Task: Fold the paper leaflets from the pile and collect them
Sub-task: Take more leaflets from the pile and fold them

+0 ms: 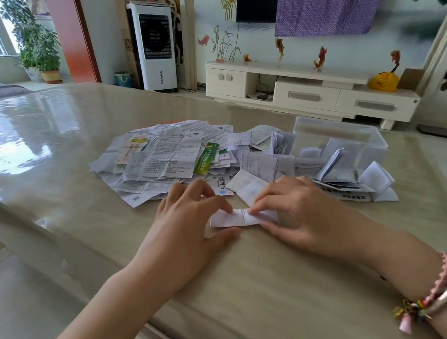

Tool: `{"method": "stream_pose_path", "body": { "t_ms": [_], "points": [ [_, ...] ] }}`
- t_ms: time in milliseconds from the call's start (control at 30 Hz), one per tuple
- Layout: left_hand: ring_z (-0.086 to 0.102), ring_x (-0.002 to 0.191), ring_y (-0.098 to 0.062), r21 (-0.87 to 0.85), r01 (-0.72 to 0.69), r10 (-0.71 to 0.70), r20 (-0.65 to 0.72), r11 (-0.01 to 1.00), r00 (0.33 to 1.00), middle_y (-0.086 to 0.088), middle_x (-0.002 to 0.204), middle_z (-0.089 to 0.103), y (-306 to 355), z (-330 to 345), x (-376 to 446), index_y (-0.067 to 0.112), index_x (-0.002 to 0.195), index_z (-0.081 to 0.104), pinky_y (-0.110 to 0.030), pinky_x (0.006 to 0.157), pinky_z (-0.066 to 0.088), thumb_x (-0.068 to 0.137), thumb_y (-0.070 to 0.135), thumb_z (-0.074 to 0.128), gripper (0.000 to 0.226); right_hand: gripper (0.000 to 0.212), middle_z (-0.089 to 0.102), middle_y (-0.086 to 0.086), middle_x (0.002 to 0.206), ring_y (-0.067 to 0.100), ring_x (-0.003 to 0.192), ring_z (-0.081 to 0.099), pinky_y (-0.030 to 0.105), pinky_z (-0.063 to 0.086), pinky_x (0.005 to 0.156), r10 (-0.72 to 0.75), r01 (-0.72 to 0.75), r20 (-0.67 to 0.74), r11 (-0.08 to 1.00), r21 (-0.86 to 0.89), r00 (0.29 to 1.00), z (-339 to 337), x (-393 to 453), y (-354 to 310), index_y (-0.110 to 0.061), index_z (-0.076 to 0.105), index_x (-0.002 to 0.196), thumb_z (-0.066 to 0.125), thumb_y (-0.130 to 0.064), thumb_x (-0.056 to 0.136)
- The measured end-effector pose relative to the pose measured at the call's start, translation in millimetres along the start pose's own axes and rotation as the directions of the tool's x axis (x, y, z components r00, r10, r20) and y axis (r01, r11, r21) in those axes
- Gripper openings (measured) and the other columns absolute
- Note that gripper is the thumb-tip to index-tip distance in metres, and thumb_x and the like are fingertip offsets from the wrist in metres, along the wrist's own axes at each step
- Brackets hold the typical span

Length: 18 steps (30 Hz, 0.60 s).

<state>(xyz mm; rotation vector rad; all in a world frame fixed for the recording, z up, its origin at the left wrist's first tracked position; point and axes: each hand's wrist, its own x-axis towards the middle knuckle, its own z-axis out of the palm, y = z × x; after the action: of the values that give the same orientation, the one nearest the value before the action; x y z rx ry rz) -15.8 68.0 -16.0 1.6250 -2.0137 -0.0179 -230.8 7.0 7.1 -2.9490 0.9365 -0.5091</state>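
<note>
While hands press leaflet [241, 218], clear box [354, 135] holds folded leaflets [329, 164].

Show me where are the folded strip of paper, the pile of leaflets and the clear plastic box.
folded strip of paper [233, 219]: head view, its bare left half.
pile of leaflets [164, 157]: head view, top sheet.
clear plastic box [354, 137]: head view, its near wall.
</note>
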Motion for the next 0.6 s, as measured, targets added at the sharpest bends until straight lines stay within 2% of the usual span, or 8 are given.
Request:
{"method": "stream_pose_path", "body": {
  "t_ms": [100, 233, 333, 400, 467, 600],
  "points": [
    [0.038, 0.099, -0.007, -0.033, 0.013, -0.016, -0.113, 0.999, 0.993, 0.021, 0.097, 0.036, 0.1, -1.5, 2.1, 0.036, 0.119, 0.056, -0.026, 0.088, 0.034, 0.076, 0.049, 0.069, 0.048, 0.022, 0.065, -0.018, 0.09, 0.007, 0.092, 0.056, 0.033, 0.037, 0.086, 0.002, -0.002, -0.129, 1.0, 0.001, 0.992, -2.4, 2.4, -4.7, -0.028, 0.07, 0.097, 0.051, -0.035, 0.09],
    [0.047, 0.077, -0.003, -0.195, 0.056, -0.098, -0.214, 0.979, 0.972, 0.017, 0.08, 0.048, 6.7, -4.9, 2.6, 0.033, 0.116, 0.053, -0.026, 0.07, 0.04, 0.077, 0.044, 0.068, 0.043, 0.011, 0.064, -0.023, 0.082, -0.001, 0.085, 0.056, 0.034, 0.041, 0.088, 0.096, -0.047, -0.244, 0.978, 0.202, 0.965, -1.3, 3.1, -8.8, -0.027, 0.072, 0.093, 0.063, -0.025, 0.087],
    [0.054, 0.082, -0.002, -0.268, 0.083, -0.156, -0.266, 0.96, 0.951, 0.017, 0.087, 0.056, 8.3, -6.0, 3.8, 0.031, 0.114, 0.054, -0.024, 0.073, 0.042, 0.078, 0.034, 0.072, 0.04, 0.01, 0.061, -0.022, 0.077, 0.003, 0.085, 0.059, 0.038, 0.045, 0.088, 0.149, -0.061, -0.238, 0.939, 0.34, 0.96, -0.3, 2.4, -10.4, -0.03, 0.071, 0.09, 0.066, -0.022, 0.086],
    [0.058, 0.083, 0.0, -0.346, 0.085, -0.186, -0.27, 0.934, 0.945, 0.017, 0.095, 0.059, 9.2, -6.9, 4.9, 0.03, 0.112, 0.056, -0.017, 0.075, 0.044, 0.078, 0.025, 0.076, 0.041, 0.012, 0.062, -0.02, 0.078, 0.006, 0.086, 0.061, 0.038, 0.045, 0.089, 0.167, -0.059, -0.239, 0.913, 0.403, 0.957, -1.0, 2.2, -12.3, -0.037, 0.068, 0.089, 0.064, -0.026, 0.084],
    [0.062, 0.083, 0.002, -0.432, 0.096, -0.218, -0.243, 0.897, 0.945, 0.017, 0.1, 0.062, 11.3, -7.2, 5.6, 0.031, 0.11, 0.057, -0.012, 0.074, 0.045, 0.078, 0.018, 0.076, 0.039, 0.013, 0.063, -0.02, 0.08, 0.006, 0.087, 0.061, 0.034, 0.045, 0.088, 0.173, -0.055, -0.231, 0.895, 0.442, 0.957, -1.6, 2.5, -14.5, -0.038, 0.067, 0.089, 0.064, -0.026, 0.085],
    [0.064, 0.083, 0.001, -0.496, 0.093, -0.241, -0.245, 0.863, 0.939, 0.018, 0.107, 0.064, 16.0, -5.3, 5.9, 0.03, 0.106, 0.06, -0.016, 0.077, 0.05, 0.076, 0.013, 0.077, 0.038, 0.016, 0.062, -0.025, 0.079, -0.001, 0.083, 0.06, 0.009, 0.038, 0.077, 0.208, -0.068, -0.211, 0.847, 0.528, 0.955, -4.0, 2.7, -19.1, -0.029, 0.069, 0.087, 0.067, -0.013, 0.087]
  ]
}}
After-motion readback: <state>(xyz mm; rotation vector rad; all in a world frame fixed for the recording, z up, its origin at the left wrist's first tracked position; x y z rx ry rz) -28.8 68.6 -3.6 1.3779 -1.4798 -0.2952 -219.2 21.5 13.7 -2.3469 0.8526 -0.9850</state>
